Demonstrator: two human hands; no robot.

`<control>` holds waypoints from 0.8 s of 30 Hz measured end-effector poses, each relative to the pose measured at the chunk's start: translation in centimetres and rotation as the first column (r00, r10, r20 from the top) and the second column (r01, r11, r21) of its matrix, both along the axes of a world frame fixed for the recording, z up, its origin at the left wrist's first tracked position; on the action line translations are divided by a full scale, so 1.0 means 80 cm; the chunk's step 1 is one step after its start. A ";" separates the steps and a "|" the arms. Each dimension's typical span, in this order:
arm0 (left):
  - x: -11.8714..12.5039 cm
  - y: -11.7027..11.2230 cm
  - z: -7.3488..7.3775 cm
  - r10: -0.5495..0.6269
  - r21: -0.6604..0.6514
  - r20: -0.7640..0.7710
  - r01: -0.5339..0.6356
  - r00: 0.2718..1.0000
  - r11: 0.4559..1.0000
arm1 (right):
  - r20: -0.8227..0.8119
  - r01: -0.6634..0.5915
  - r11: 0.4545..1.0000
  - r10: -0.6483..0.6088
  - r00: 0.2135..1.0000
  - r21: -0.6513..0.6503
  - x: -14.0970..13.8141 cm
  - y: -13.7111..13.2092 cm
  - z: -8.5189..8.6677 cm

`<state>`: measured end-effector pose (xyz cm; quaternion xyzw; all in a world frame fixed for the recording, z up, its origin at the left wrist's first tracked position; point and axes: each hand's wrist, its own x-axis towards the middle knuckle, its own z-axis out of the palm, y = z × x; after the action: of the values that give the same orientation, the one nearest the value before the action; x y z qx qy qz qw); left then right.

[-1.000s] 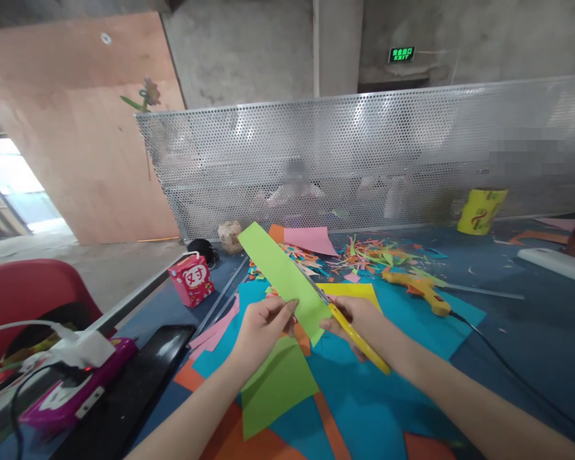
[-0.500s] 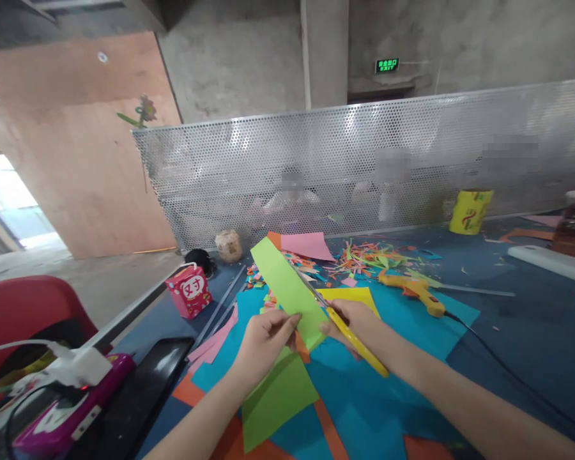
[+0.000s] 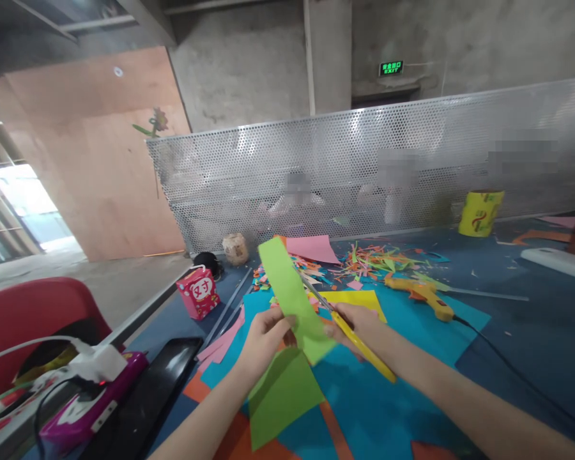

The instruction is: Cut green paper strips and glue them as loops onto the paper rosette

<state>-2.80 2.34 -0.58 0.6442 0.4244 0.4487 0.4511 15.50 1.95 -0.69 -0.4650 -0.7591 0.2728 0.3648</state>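
A long strip of light green paper stands tilted up over the table, pinched between the thumb and fingers of my left hand. My right hand is closed around yellow-handled scissors, whose metal blades point up and left along the strip's right edge. Whether the blades are open cannot be made out. Below my hands lies a second green sheet, on top of blue paper and orange pieces. Yellow paper shows behind my right hand.
Paper scraps lie in a heap at the back, beside a pink sheet. A yellow glue gun with a cord rests at right. Leftward are a pink box, a black phone-like slab and a purple power strip. A perforated metal screen closes the back.
The green strip has turned more upright and its lower end now bends right, away from the sheet below. The scissors stay at its right edge. The whole view has shifted slightly.
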 end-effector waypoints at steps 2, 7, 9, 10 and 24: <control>0.000 0.000 0.000 -0.007 -0.005 0.012 0.007 1.000 1.000 | 0.002 0.013 0.999 -0.013 1.000 0.050 -0.001 0.002 -0.004; 0.004 0.001 -0.001 0.111 0.053 0.065 -0.114 0.992 0.992 | 0.029 0.036 0.997 -0.038 0.999 0.066 -0.003 0.005 -0.009; 0.005 0.002 -0.001 0.110 0.080 0.110 -0.119 0.988 0.990 | 0.018 0.045 0.997 -0.047 0.999 0.070 -0.004 0.005 -0.008; 0.005 0.003 -0.001 0.106 0.094 0.131 -0.119 0.986 0.988 | 0.012 0.032 0.998 -0.033 0.999 0.061 -0.004 0.005 -0.007; 0.006 0.001 0.005 0.175 0.022 0.283 -0.189 0.943 0.982 | 0.137 -0.042 0.999 0.040 0.990 0.007 0.005 0.007 -0.014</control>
<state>-2.30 2.43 -0.18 0.5431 0.4033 0.5850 0.4473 15.92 2.50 -1.79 -0.4652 -0.7930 0.2442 0.3084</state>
